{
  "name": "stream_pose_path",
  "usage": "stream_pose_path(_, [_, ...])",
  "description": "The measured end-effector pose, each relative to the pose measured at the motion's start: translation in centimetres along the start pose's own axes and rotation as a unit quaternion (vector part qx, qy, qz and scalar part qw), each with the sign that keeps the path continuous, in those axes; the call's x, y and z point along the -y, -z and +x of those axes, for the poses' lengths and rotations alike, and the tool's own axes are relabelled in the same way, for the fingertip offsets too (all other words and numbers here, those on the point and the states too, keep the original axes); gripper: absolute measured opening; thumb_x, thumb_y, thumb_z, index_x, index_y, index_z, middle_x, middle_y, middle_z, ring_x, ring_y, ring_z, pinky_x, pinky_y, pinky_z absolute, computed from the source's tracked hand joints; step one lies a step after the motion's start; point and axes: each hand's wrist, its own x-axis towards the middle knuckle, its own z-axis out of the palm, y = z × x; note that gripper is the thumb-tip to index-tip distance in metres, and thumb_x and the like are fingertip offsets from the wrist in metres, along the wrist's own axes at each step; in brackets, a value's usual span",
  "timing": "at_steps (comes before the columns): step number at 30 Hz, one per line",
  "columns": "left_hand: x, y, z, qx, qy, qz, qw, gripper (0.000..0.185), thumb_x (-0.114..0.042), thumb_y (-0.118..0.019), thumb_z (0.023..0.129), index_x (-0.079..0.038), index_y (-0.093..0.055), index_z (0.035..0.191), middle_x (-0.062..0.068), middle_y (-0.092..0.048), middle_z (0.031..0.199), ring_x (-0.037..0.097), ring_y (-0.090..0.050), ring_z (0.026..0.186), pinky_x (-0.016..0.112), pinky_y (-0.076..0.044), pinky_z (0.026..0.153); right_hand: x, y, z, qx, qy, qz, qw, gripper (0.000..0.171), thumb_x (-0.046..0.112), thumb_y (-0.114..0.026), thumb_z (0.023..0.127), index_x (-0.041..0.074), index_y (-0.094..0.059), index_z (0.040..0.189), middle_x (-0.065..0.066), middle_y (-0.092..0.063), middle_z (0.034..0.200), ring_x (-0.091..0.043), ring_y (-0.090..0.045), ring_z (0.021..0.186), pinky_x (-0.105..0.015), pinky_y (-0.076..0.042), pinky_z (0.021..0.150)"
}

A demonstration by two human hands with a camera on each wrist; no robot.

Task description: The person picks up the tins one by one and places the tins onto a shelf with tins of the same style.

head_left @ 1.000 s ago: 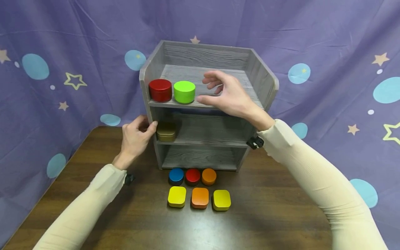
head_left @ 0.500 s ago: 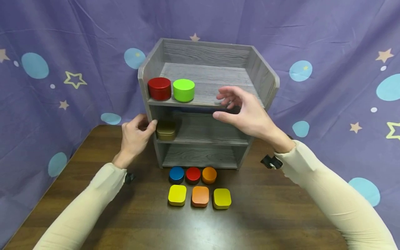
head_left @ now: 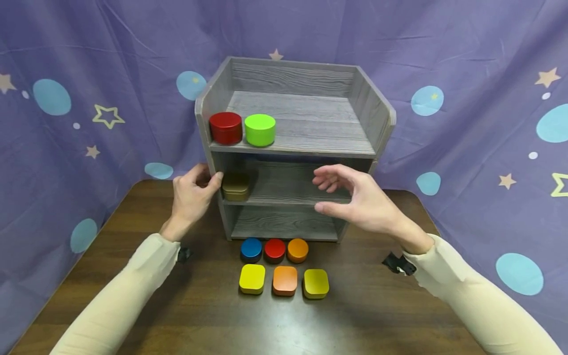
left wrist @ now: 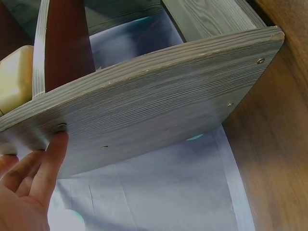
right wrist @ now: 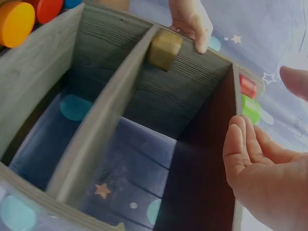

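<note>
A grey wood-grain shelf unit [head_left: 310, 118] stands on the table. My left hand [head_left: 193, 195] holds its left side panel, thumb at the front edge; in the left wrist view the fingertips [left wrist: 58, 139] press the outer face. Close to that thumb, a gold square tin [head_left: 236, 188] sits at the left of the middle shelf. On the top shelf, a red round tin [head_left: 226, 129] stands at the left with a bright green round tin [head_left: 260, 131] beside it. My right hand [head_left: 361, 199] hovers in front of the unit's right side, fingers and thumb spread apart, holding nothing.
Before the unit, a row of blue [head_left: 251, 250], red [head_left: 274, 250] and orange [head_left: 298, 250] round tins lies on the brown table [head_left: 199, 315]. Nearer are yellow [head_left: 252, 279], orange [head_left: 285, 280] and darker yellow [head_left: 316, 283] square tins. A purple patterned curtain [head_left: 470, 64] hangs behind.
My right hand has moved away from the green tin on the top shelf, right and down to the height of the middle shelf. The left hand and the tins have stayed put.
</note>
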Motion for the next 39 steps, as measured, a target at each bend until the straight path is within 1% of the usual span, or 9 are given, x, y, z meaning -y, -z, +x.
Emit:
stream_pose_path(3, [0.0, 0.0, 0.0, -0.001, 0.000, -0.002, 1.0000, 0.017, -0.014, -0.081, 0.092, 0.002, -0.074, 0.093, 0.023, -0.077, 0.082, -0.020, -0.050, 0.072, 0.003, -0.040, 0.069, -1.0, -0.4, -0.6, 0.019, 0.003, 0.003, 1.000, 0.057, 0.005, -0.088, 0.089, 0.004, -0.066, 0.141, -0.013, -0.076, 0.130, -0.020, -0.069, 0.109, -0.027, -0.055, 0.101])
stream_pose_path(8, [0.0, 0.0, -0.1, -0.001, 0.003, -0.002, 1.0000, 0.017, -0.014, -0.080, 0.093, 0.002, -0.074, 0.092, 0.022, -0.076, 0.079, -0.019, -0.049, 0.071, 0.004, -0.039, 0.068, -3.2, -1.6, -1.6, 0.052, -0.002, -0.003, 0.999, 0.057, 0.010, -0.088, 0.090, 0.003, -0.066, 0.141, -0.012, -0.077, 0.129, -0.020, -0.069, 0.107, -0.026, -0.056, 0.099])
stream_pose_path(9, [0.0, 0.0, -0.1, -0.001, 0.004, -0.003, 1.0000, 0.017, -0.014, -0.080, 0.093, 0.002, -0.074, 0.092, 0.022, -0.075, 0.079, -0.018, -0.049, 0.070, 0.004, -0.039, 0.068, -3.8, -1.9, -1.8, 0.055, -0.005, -0.006, 0.998, 0.057, 0.011, -0.088, 0.090, 0.003, -0.066, 0.141, -0.010, -0.077, 0.128, -0.017, -0.068, 0.106, -0.027, -0.056, 0.098])
stream_pose_path(13, [0.0, 0.0, -0.3, -0.002, 0.006, -0.002, 1.0000, 0.017, -0.015, -0.080, 0.093, 0.001, -0.073, 0.090, 0.020, -0.074, 0.076, -0.017, -0.049, 0.069, 0.005, -0.039, 0.067, -6.0, -3.2, -2.5, 0.059, -0.021, -0.012, 0.998, 0.055, 0.014, -0.089, 0.090, 0.004, -0.067, 0.140, -0.007, -0.078, 0.126, -0.016, -0.069, 0.105, -0.029, -0.057, 0.098])
stream_pose_path(18, [-0.1, 0.1, -0.4, -0.005, 0.011, 0.001, 0.9999, 0.017, -0.014, -0.080, 0.092, 0.001, -0.074, 0.090, 0.020, -0.076, 0.077, -0.019, -0.050, 0.069, 0.004, -0.040, 0.067, -8.5, -4.8, -3.1, 0.069, -0.032, -0.020, 0.997, 0.055, 0.016, -0.087, 0.091, 0.004, -0.067, 0.140, -0.008, -0.079, 0.125, -0.018, -0.071, 0.107, -0.040, -0.060, 0.101])
stream_pose_path(22, [-0.2, 0.1, -0.3, -0.003, 0.012, 0.003, 0.9999, 0.016, -0.015, -0.080, 0.093, 0.001, -0.074, 0.092, 0.021, -0.078, 0.080, -0.021, -0.051, 0.071, 0.004, -0.040, 0.068, -10.2, -5.7, -3.5, 0.082, -0.044, -0.020, 0.995, 0.055, 0.017, -0.087, 0.091, 0.003, -0.067, 0.141, -0.010, -0.079, 0.127, -0.021, -0.071, 0.109, -0.037, -0.059, 0.101])
stream_pose_path(24, [-0.3, 0.1, -0.1, -0.001, 0.011, 0.004, 0.9999, 0.016, -0.015, -0.080, 0.093, 0.001, -0.075, 0.092, 0.022, -0.078, 0.081, -0.021, -0.051, 0.071, 0.004, -0.040, 0.069, -10.8, -6.1, -3.6, 0.086, -0.051, -0.017, 0.995, 0.056, 0.017, -0.087, 0.091, 0.002, -0.066, 0.141, -0.012, -0.078, 0.128, -0.024, -0.072, 0.111, -0.039, -0.059, 0.102])
stream_pose_path(30, [-0.2, 0.1, -0.1, -0.002, 0.010, 0.003, 0.9999, 0.016, -0.014, -0.080, 0.092, 0.001, -0.074, 0.091, 0.021, -0.078, 0.080, -0.021, -0.051, 0.071, 0.003, -0.040, 0.068, -12.7, -7.4, -4.2, 0.100, -0.049, -0.022, 0.994, 0.061, 0.013, -0.087, 0.089, -0.004, -0.063, 0.142, -0.023, -0.075, 0.131, -0.040, -0.072, 0.115, -0.056, -0.058, 0.105])
stream_pose_path(39, [-0.1, 0.0, -0.1, -0.002, 0.009, 0.002, 1.0000, 0.015, -0.012, -0.081, 0.092, 0.001, -0.074, 0.091, 0.021, -0.078, 0.079, -0.019, -0.052, 0.070, 0.004, -0.040, 0.067, -14.5, -8.7, -4.8, 0.101, -0.053, -0.035, 0.993, 0.065, 0.012, -0.088, 0.085, -0.008, -0.062, 0.142, -0.022, -0.074, 0.130, -0.039, -0.072, 0.115, -0.052, -0.059, 0.104])
